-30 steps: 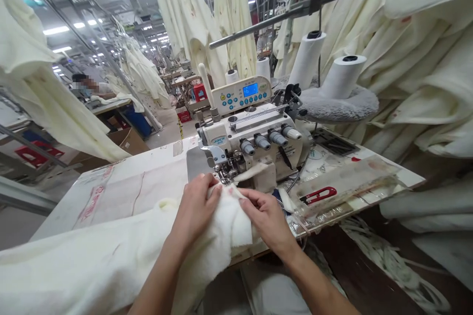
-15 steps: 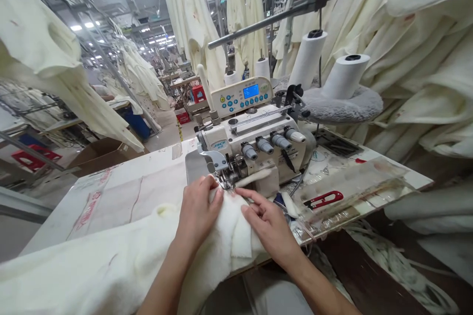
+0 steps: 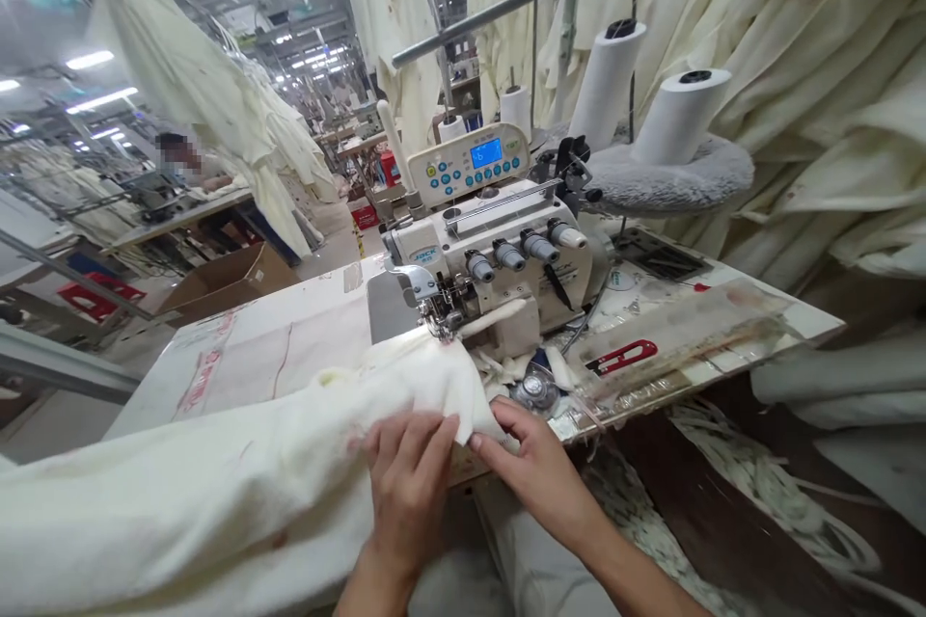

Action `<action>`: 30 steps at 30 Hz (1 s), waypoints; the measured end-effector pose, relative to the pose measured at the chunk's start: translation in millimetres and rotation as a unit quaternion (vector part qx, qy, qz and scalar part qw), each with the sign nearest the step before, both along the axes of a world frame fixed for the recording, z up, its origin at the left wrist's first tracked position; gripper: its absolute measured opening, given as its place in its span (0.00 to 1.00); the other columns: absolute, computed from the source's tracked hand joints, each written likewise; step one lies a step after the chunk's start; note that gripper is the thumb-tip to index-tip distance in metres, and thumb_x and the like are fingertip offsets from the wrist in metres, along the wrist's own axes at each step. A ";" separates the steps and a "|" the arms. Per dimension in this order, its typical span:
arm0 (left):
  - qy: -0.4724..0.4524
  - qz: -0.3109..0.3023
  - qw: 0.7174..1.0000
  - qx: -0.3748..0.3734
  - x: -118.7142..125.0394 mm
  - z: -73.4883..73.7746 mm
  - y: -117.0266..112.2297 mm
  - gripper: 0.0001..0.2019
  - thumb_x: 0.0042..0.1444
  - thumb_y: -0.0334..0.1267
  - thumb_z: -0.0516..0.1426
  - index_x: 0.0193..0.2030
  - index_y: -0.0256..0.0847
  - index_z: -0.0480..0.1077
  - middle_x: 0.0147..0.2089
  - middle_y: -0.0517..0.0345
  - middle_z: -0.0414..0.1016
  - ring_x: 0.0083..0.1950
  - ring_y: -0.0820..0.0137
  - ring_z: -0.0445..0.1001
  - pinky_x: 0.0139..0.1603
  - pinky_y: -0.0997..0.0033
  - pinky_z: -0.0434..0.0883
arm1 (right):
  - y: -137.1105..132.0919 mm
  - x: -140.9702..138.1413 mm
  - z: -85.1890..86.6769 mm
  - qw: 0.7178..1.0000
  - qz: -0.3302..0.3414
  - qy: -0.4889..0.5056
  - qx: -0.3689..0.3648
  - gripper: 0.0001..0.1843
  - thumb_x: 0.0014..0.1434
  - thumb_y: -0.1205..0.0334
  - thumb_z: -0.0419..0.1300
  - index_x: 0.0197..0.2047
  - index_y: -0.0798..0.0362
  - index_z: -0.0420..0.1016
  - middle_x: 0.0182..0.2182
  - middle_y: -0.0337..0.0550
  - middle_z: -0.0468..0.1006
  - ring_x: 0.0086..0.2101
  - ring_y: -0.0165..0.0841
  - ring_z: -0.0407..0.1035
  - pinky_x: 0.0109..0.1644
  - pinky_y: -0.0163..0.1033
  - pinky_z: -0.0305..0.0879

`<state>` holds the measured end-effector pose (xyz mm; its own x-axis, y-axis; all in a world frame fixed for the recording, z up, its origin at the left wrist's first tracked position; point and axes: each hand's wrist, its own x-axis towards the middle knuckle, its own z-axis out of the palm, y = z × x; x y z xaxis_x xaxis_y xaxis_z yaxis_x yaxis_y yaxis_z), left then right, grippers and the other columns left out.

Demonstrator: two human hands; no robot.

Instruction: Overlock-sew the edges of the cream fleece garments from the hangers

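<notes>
A cream fleece fabric (image 3: 217,482) lies across the white sewing table (image 3: 289,347), its front edge under the presser foot of the overlock sewing machine (image 3: 492,265). My left hand (image 3: 409,472) rests on the fabric near the table's front edge, fingers together and pressing down. My right hand (image 3: 528,458) pinches the fabric's right edge just beside the left hand. Both hands sit well short of the needle area.
Two large white thread cones (image 3: 669,116) stand behind the machine. A red-handled thread snip (image 3: 622,357) lies under clear plastic on the right. Cream garments (image 3: 831,116) hang at right and overhead. Another person (image 3: 180,159) works at a far table; a cardboard box (image 3: 228,275) sits on the floor.
Both hands have drawn back from the presser foot toward the table's front edge along the fabric. The fabric now reaches up to the presser foot.
</notes>
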<state>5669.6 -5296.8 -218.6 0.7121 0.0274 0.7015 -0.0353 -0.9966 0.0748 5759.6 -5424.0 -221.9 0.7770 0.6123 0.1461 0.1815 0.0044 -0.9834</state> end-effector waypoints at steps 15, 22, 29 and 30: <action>-0.109 -0.063 0.991 0.050 -5.4 17.6 -13.9 0.10 0.54 0.25 0.56 0.43 0.36 0.72 0.27 0.58 0.68 0.34 0.70 0.64 0.43 0.65 0.58 | -27.6 -9.4 7.2 0.996 0.088 0.013 -0.014 0.12 0.58 0.62 0.53 0.43 0.55 0.74 0.25 0.38 0.63 0.26 0.29 0.57 0.29 0.33 0.56; -0.024 -0.074 0.995 -0.068 11.5 46.7 -3.6 0.05 0.58 0.33 0.53 0.36 0.40 0.69 0.33 0.56 0.69 0.38 0.69 0.64 0.41 0.67 0.60 | -21.2 5.1 -1.0 0.876 -0.099 -0.471 0.019 0.12 0.57 0.78 0.52 0.41 0.54 0.69 0.35 0.45 0.66 0.37 0.34 0.61 0.41 0.40 0.59; 0.168 0.125 0.966 -0.153 71.6 54.9 62.5 0.09 0.57 0.41 0.51 0.42 0.42 0.67 0.57 0.50 0.65 0.58 0.58 0.59 0.57 0.50 0.55 | -15.4 7.9 1.2 0.872 -0.121 -0.474 0.029 0.11 0.56 0.79 0.52 0.37 0.56 0.68 0.32 0.44 0.64 0.35 0.34 0.60 0.38 0.40 0.58; 0.176 0.124 0.964 -0.154 77.1 52.7 67.3 0.08 0.57 0.41 0.51 0.39 0.42 0.67 0.56 0.51 0.66 0.57 0.58 0.60 0.57 0.50 0.55 | -14.0 9.7 1.3 0.873 -0.122 -0.472 0.028 0.10 0.56 0.79 0.52 0.37 0.56 0.68 0.32 0.44 0.65 0.35 0.34 0.60 0.38 0.40 0.58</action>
